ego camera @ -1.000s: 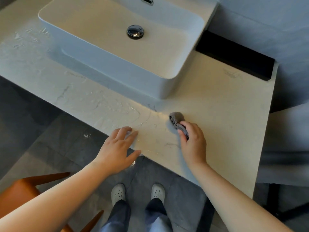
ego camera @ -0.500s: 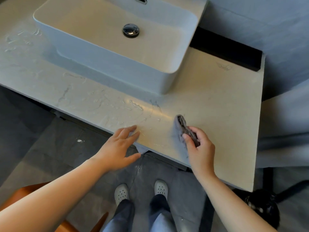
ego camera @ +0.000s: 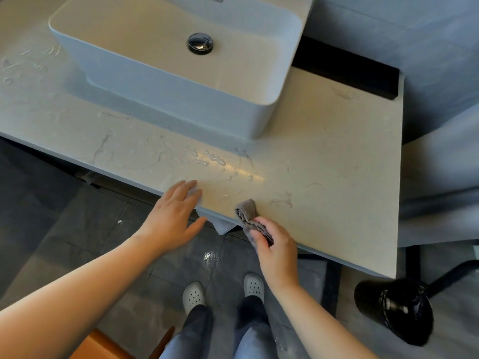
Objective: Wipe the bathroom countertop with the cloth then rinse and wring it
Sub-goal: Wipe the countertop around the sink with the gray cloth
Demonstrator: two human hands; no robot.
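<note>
Cloth: a small grey fabric cloth, bunched into a wad, is pressed on the front edge of the pale marble-patterned stone countertop, partly overhanging it. It is held in the right hand, fingers curled closed around its near end. Judged soft, light, limp and probably damp; best gripped as a gathered wad, since loose ends would trail. The left hand is flat, fingers spread and holding nothing, fingertips at the counter edge. Water streaks are noted ahead, before the white rectangular ceramic basin.
</note>
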